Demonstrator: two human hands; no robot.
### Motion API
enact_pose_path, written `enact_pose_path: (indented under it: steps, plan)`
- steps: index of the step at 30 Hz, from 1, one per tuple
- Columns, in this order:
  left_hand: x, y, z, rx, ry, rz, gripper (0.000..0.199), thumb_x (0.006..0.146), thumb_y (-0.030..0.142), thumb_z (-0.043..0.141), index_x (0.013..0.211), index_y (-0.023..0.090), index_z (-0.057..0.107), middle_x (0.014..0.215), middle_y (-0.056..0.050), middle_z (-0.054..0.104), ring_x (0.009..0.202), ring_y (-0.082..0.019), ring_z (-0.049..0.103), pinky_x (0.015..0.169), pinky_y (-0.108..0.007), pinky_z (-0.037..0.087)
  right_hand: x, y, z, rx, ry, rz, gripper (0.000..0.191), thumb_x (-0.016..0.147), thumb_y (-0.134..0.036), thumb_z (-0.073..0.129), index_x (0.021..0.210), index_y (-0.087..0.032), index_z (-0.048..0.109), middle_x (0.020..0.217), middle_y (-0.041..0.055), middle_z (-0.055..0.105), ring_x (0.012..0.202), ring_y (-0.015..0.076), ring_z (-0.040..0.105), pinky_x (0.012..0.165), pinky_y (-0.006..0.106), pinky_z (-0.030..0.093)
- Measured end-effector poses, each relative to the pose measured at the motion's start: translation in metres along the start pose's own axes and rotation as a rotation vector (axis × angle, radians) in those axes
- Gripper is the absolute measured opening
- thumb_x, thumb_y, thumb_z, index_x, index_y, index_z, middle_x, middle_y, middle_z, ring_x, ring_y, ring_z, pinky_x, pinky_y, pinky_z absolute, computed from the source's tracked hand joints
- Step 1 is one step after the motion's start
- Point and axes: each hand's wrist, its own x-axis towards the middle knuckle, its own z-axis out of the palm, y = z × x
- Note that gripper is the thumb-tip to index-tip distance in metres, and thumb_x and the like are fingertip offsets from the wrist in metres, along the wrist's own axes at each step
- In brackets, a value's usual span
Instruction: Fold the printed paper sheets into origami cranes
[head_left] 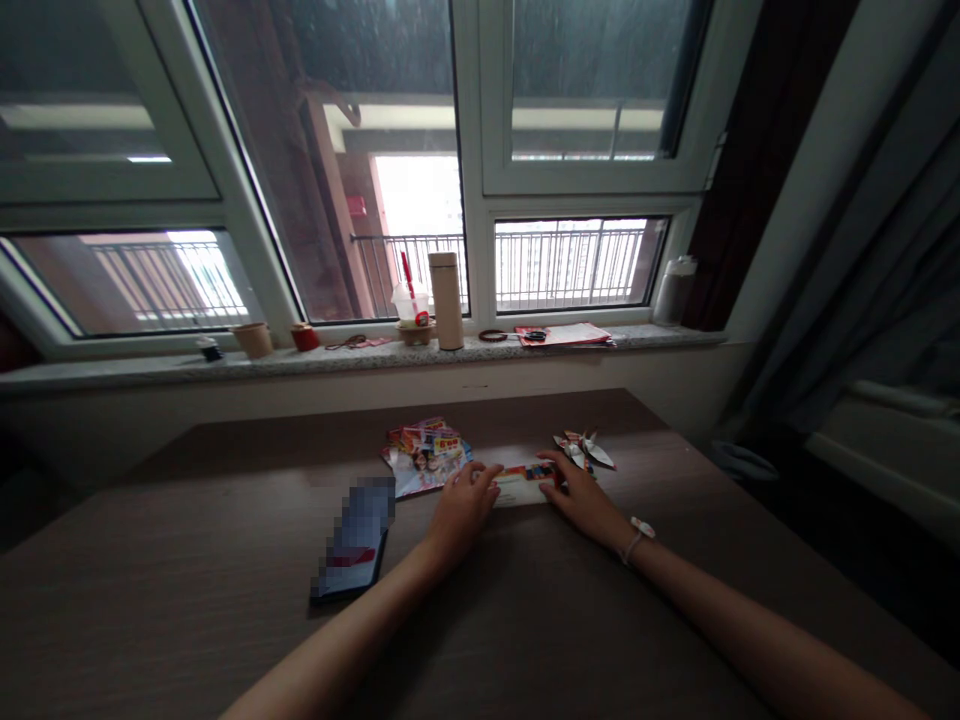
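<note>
Clearly, we see the table (247, 520)'s far edge beyond the paper strip (523, 486), with bare tabletop nearer us. The strip lies flat between our left hand (466, 505) and right hand (581, 495), both loosely curled, fingertips touching its opposite ends, leaflets (427, 458) left.

Grey daylight (rather dim) through windows (405, 200)
</note>
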Motion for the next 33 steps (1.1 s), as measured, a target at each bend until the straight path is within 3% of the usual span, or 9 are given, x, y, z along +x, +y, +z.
enact_pose_path:
  steps: [3,6,11,16,18,25,33]
  plan:
    - [-0.003,0.003,-0.001,0.065,-0.013,0.000,0.036,0.097,0.026,0.045,0.132,0.029,0.055,0.133,-0.011,0.052,0.116,-0.025,0.056,0.107,-0.047,0.040,0.000,0.002,0.006,-0.038,0.033,-0.051,0.050,0.087,-0.018,0.049,0.137,-0.025,0.045,0.125,0.0081,0.055,0.117,0.0222,0.055,0.106,0.043,0.042]
    - [-0.005,0.006,-0.001,0.124,-0.040,-0.006,0.028,0.096,0.026,0.048,0.119,0.029,0.064,0.139,-0.011,0.049,0.118,-0.027,0.055,0.109,-0.054,0.034,-0.003,0.002,0.010,-0.123,0.030,-0.082,0.051,0.088,-0.014,0.046,0.137,-0.027,0.049,0.122,0.0089,0.051,0.111,0.0216,0.056,0.104,0.042,0.044]
    - [-0.007,0.005,0.001,0.178,-0.063,0.015,0.024,0.095,0.028,0.049,0.111,0.029,0.067,0.138,-0.009,0.053,0.129,-0.029,0.048,0.114,-0.061,0.023,-0.007,0.001,0.012,-0.263,0.048,-0.153,0.037,0.087,-0.008,0.046,0.113,-0.023,0.069,0.132,0.0122,0.044,0.111,0.0227,0.055,0.103,0.044,0.045]
    - [-0.006,0.002,0.002,0.114,-0.162,0.076,0.030,0.099,0.029,0.040,0.123,0.027,0.058,0.144,-0.008,0.052,0.138,-0.028,0.041,0.115,-0.068,0.014,-0.009,0.000,0.011,-0.308,0.029,-0.179,0.020,0.090,-0.026,0.056,0.102,-0.020,0.072,0.125,0.0125,0.057,0.118,0.0260,0.053,0.104,0.044,0.044]
    - [-0.006,0.002,0.000,0.078,-0.203,0.087,0.032,0.100,0.030,0.039,0.126,0.027,0.056,0.140,-0.007,0.056,0.135,-0.026,0.044,0.115,-0.068,0.015,-0.010,-0.001,0.010,-0.327,0.019,-0.199,0.021,0.089,-0.031,0.061,0.103,-0.020,0.071,0.122,0.0117,0.061,0.118,0.0263,0.055,0.105,0.045,0.043]
    - [-0.008,0.001,-0.002,0.079,-0.159,0.076,0.031,0.098,0.033,0.044,0.126,0.030,0.058,0.127,-0.006,0.061,0.122,-0.023,0.054,0.118,-0.062,0.014,-0.013,-0.003,0.008,-0.376,0.005,-0.231,0.025,0.092,-0.034,0.058,0.110,-0.021,0.070,0.120,0.0101,0.067,0.114,0.0259,0.060,0.105,0.046,0.043]
    - [-0.005,-0.005,0.007,0.054,-0.171,0.053,0.034,0.099,0.030,0.040,0.128,0.028,0.057,0.137,-0.008,0.056,0.129,-0.024,0.049,0.117,-0.059,0.020,-0.011,0.001,0.010,-0.396,-0.010,-0.231,0.028,0.095,-0.034,0.054,0.115,-0.024,0.069,0.122,0.0104,0.065,0.116,0.0252,0.058,0.104,0.045,0.045]
